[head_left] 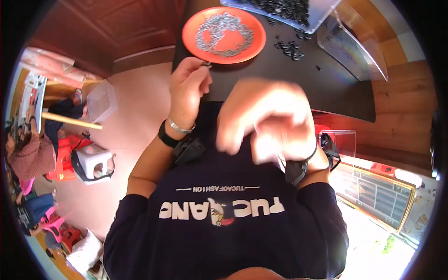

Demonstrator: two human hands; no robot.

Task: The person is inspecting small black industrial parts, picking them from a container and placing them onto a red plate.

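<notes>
Legible print: on person's dk. navy shirt (224,245), approx. 6 o'clock, upside-down in view. Sm. line of wht. caps (218,189) sits nearer ctr., w/ short wht. dash (184,189) at 7 o'clock end & another at 5 o'clock end. Farther out, lg. wht. block caps (186,211) run approx. 7 to 5 o'clock, in 2 groups, w/ cartoon motif (220,214), yel. & red, betw. them at 6.

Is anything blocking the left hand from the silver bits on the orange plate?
Nothing visible blocks it: the left hand, pinching a small black piece, is right beside the orange plate, with only its rim before the silver bits.
</notes>
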